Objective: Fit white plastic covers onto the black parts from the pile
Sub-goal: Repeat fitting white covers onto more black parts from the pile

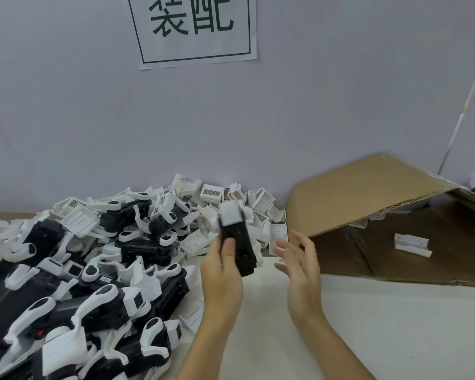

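Observation:
My left hand [222, 272] grips a long black part [240, 246] and holds it up over the table, tilted away from me. A white plastic cover [231, 215] sits on the part's far end. My right hand [299, 259] hovers just right of the part, fingers spread, holding nothing. A large pile of black parts [137, 248] mixed with white pieces fills the left side of the table. Loose white covers [211, 194] are heaped at the back against the wall.
An opened cardboard box [368, 193] lies on its side at the right, with a white cover [412, 244] on its inner flap. A paper sign [192, 28] hangs on the wall. The white tabletop [368, 319] stretches under my hands and to the right.

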A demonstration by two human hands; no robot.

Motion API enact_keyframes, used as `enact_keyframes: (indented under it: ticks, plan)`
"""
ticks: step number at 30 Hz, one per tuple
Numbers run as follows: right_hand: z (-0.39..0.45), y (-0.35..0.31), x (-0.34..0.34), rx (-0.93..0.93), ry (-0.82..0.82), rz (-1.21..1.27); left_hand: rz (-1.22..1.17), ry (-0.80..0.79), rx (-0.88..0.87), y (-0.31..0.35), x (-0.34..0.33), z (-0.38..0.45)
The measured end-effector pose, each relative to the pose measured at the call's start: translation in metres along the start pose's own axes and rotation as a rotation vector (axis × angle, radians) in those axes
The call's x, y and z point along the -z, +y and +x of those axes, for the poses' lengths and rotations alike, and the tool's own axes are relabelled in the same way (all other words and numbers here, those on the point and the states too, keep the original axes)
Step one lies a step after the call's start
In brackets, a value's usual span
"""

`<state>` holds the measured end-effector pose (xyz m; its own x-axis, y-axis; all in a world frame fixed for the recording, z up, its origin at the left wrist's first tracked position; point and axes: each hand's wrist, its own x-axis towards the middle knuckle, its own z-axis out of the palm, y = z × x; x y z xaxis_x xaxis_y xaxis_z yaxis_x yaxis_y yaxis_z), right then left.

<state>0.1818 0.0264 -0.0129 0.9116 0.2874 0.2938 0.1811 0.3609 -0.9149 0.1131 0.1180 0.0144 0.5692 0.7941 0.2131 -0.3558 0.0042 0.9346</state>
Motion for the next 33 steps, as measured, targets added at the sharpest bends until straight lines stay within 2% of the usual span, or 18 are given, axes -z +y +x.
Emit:
enact_keyframes:
  ticks: [2,4,6,9,15,19,22,25,33]
  plan:
    - [0.001,-0.001,0.0,-0.041,-0.009,-0.035,-0.178,0.067,0.12,0.004,0.004,0.004]
    - [0.001,0.001,0.0,-0.082,-0.027,-0.09,-0.341,0.032,0.255,0.009,0.008,0.006]
    - [0.001,0.0,-0.001,-0.105,-0.046,-0.115,-0.359,-0.001,0.302,0.013,0.008,0.005]
    - [0.002,0.001,-0.001,-0.13,-0.055,-0.148,-0.3,0.049,0.334,0.012,0.006,0.004]
    - [0.002,-0.001,0.0,-0.189,-0.147,-0.16,-0.491,-0.019,0.37,0.007,0.009,0.008]
    - [0.001,-0.004,-0.003,-0.3,-0.363,-0.134,-0.398,-0.016,0.338,0.007,0.009,0.007]
    - [-0.002,-0.004,-0.003,-0.386,-0.491,0.046,-0.327,0.008,0.318,0.008,0.01,0.005]
    - [-0.003,-0.003,-0.005,-0.458,-0.476,0.16,-0.291,-0.011,0.332,0.011,0.013,0.005]
    - [-0.007,0.003,-0.009,-0.381,-0.404,0.056,-0.103,-0.023,0.328,0.003,0.007,0.004]
